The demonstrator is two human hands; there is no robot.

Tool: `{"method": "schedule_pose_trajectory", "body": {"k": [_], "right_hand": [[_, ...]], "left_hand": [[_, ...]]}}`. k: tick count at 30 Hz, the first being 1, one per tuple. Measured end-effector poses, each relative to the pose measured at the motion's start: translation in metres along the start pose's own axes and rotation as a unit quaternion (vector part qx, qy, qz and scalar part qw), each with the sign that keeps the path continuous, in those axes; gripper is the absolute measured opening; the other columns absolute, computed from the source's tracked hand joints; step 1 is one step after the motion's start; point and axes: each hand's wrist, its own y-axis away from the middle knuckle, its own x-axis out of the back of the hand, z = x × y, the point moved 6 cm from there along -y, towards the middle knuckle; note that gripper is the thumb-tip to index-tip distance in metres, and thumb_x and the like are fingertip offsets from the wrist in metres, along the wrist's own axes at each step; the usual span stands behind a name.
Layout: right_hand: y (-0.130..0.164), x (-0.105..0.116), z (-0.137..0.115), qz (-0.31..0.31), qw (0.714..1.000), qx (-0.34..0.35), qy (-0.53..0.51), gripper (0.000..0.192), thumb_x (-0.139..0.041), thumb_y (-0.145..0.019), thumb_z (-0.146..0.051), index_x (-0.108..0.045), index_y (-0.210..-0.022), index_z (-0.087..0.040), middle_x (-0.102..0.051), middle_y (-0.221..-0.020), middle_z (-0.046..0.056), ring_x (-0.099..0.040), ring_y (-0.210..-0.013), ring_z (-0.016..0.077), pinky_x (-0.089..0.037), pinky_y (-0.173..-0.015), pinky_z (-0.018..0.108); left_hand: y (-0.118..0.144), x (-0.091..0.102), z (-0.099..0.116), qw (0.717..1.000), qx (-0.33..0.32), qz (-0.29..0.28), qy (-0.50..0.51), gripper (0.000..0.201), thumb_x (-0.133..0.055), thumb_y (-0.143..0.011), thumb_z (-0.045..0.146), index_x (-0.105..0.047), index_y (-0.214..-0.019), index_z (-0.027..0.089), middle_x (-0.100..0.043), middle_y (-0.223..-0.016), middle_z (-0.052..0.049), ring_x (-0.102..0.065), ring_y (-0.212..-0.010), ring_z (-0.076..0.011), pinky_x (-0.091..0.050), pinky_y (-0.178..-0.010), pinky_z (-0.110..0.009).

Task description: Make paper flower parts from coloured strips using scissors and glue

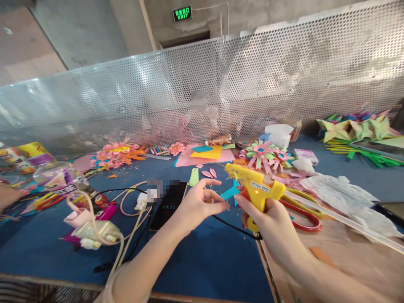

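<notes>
My right hand (268, 219) grips a yellow hot glue gun (257, 183) by its handle, the nozzle pointing left and a small light glowing on its side. A long clear glue stick (334, 212) sticks out of its back. My left hand (205, 202) is left of the gun, thumb and fingertips brought together in a pinch. Whatever is between them is too small to make out. A blue paper piece (232, 191) shows between my two hands. Red-handled scissors (307, 223) lie behind my right hand, partly covered by it. Pink paper petals (210, 173) lie beyond my left hand.
A phone (168, 206) lies left of my left forearm, beside a power strip (97, 231) with tangled cables. Paper flowers (118, 155) and coloured sheets (205, 155) line the back, before a perforated metal screen (189, 84). Crumpled white plastic (344, 202) lies right. Another person's hand (9, 198) shows far left.
</notes>
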Motion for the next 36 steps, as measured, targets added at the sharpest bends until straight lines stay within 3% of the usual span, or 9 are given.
{"method": "schedule_pose_trajectory", "body": {"k": [6, 11, 21, 36], "right_hand": [[-0.003, 0.010, -0.001, 0.009, 0.999, -0.033, 0.013, 0.036, -0.067, -0.069, -0.049, -0.059, -0.067, -0.014, -0.052, -0.043, -0.002, -0.045, -0.038, 0.0095, -0.035, -0.040, 0.021], [0.001, 0.005, 0.003, -0.025, 0.997, -0.046, 0.050, 0.035, -0.061, -0.071, -0.050, -0.061, -0.068, -0.015, -0.047, -0.041, -0.004, -0.044, -0.037, 0.0110, -0.038, -0.037, 0.022], [0.010, 0.001, -0.005, -0.005, 0.991, 0.001, 0.137, 0.029, -0.055, -0.072, -0.043, -0.048, -0.057, -0.019, -0.043, -0.039, -0.005, -0.039, -0.038, 0.0095, -0.036, -0.039, 0.022], [0.011, 0.000, -0.005, -0.009, 0.992, 0.003, 0.126, 0.031, -0.056, -0.070, -0.046, -0.044, -0.055, -0.021, -0.042, -0.037, -0.005, -0.040, -0.039, 0.0115, -0.035, -0.040, 0.023]], "left_hand": [[0.001, 0.043, 0.014, 0.988, -0.052, 0.132, 0.062, 0.047, -0.071, -0.067, 0.017, -0.050, -0.109, 0.016, -0.060, -0.067, 0.003, -0.047, -0.054, -0.0065, -0.029, -0.045, -0.017], [0.007, 0.060, 0.020, 0.974, -0.078, 0.186, 0.103, 0.047, -0.073, -0.065, 0.016, -0.052, -0.107, 0.016, -0.056, -0.062, 0.006, -0.040, -0.048, -0.0035, -0.027, -0.043, -0.016], [0.011, 0.056, 0.023, 0.974, -0.085, 0.178, 0.116, 0.048, -0.071, -0.066, 0.013, -0.051, -0.110, 0.016, -0.055, -0.061, 0.007, -0.038, -0.046, -0.0018, -0.028, -0.043, -0.015], [0.012, 0.053, 0.022, 0.977, -0.079, 0.161, 0.113, 0.043, -0.072, -0.066, 0.015, -0.054, -0.106, 0.019, -0.056, -0.061, 0.007, -0.041, -0.047, -0.0030, -0.028, -0.044, -0.016]]}}
